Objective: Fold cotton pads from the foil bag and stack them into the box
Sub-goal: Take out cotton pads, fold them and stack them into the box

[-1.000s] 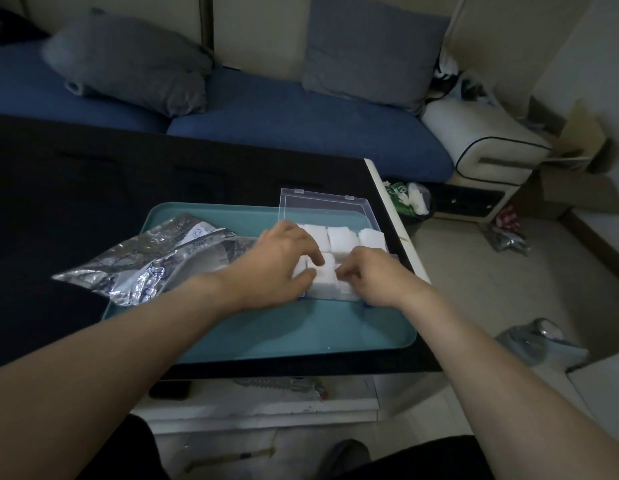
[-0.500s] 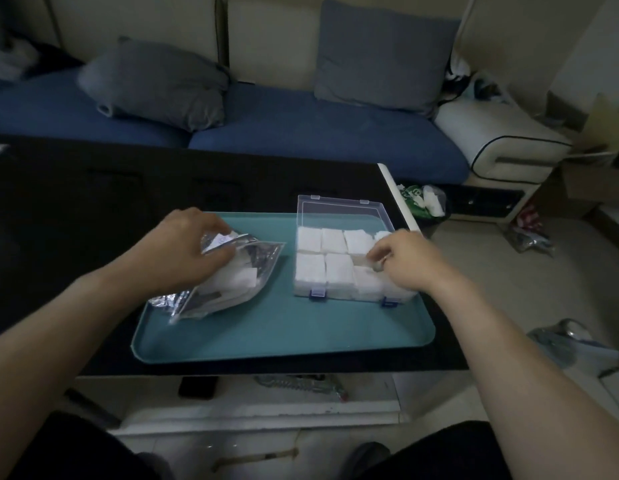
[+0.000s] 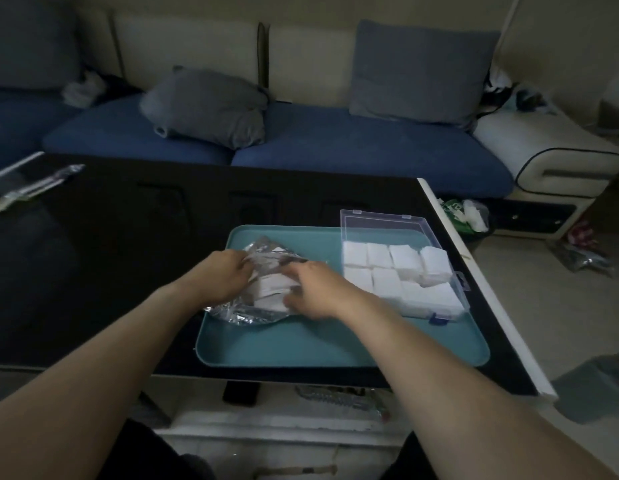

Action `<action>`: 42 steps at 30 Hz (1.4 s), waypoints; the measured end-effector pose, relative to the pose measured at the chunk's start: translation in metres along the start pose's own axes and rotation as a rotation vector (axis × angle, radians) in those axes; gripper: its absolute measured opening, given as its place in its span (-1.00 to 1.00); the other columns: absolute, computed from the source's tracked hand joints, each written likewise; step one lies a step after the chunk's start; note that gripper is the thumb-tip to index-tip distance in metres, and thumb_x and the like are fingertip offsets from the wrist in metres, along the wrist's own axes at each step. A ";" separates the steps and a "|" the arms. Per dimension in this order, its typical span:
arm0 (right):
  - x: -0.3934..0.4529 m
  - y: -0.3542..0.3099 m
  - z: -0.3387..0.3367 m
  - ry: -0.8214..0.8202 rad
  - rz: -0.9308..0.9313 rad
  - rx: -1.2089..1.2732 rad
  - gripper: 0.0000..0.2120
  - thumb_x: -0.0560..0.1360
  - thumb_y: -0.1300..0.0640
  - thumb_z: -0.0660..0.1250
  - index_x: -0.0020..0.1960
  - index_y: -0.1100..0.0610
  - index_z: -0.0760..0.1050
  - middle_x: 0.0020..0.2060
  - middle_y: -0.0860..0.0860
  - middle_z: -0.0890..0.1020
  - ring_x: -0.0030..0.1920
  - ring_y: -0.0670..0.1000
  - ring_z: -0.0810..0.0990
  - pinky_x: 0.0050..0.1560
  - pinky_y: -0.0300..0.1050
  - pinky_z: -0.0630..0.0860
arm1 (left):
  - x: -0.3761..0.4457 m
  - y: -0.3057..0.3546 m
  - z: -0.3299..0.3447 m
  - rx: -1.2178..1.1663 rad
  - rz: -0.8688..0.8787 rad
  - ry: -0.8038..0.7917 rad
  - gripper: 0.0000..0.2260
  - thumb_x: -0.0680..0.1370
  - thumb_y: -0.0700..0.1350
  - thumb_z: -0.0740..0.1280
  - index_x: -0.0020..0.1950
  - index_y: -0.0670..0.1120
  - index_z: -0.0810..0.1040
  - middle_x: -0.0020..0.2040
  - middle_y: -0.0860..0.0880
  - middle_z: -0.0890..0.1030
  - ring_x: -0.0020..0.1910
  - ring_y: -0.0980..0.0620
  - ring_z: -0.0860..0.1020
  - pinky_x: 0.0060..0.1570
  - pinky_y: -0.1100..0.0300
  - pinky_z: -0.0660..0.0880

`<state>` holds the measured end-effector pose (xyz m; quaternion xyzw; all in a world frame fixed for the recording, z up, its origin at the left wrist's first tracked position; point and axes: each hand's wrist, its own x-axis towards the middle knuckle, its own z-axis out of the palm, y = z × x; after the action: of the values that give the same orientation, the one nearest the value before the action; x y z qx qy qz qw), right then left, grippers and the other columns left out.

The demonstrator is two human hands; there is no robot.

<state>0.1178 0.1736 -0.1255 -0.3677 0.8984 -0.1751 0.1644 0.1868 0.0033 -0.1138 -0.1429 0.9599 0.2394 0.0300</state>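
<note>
On the teal tray (image 3: 336, 344) at the right end of the black desk (image 3: 128, 271), both hands work at the foil bag (image 3: 263, 252), which lies crumpled on the tray's left half. Left hand (image 3: 219, 277) grip: fingers curled onto the bag's left edge, holding the foil. Right hand (image 3: 316, 291) grip: fingers curled around the white cotton pads (image 3: 270, 292) showing at the bag's mouth; whether it pinches a single pad or the whole wad, cannot tell, slightly blurred. Clear plastic box (image 3: 450, 271) sits on the tray's right half, just beside the right hand, not touching it; lid hinged open toward the far side, blue latches on the near edge. Folded white pads (image 3: 381, 256) fill the box in two rows, far row and near row, stacks touching each other; the right-end stacks sit a bit higher and looser. Both forearms bare, reaching in from the near edge. Behind the desk: blue sofa (image 3: 353, 150) with two grey cushions (image 3: 207, 105). Clear wrapper (image 3: 34, 187) on the desk's far left corner. Floor at right has small clutter, too dim to identify.
</note>
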 end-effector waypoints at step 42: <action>-0.035 0.011 -0.029 0.318 0.371 1.329 -0.71 0.63 -0.01 0.32 0.09 0.22 0.61 -0.27 0.10 0.68 -0.44 -0.05 0.57 -0.36 -0.17 0.53 | -0.017 0.079 0.016 -0.670 0.151 0.231 -0.69 0.56 0.03 0.38 0.22 -0.07 0.43 -0.13 0.05 0.63 -0.40 0.03 0.66 -0.36 0.23 0.60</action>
<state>0.1225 0.2113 -0.0983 -0.0004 0.6622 -0.7072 0.2477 0.1797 0.0819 -0.0896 -0.0998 0.8329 0.5246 -0.1450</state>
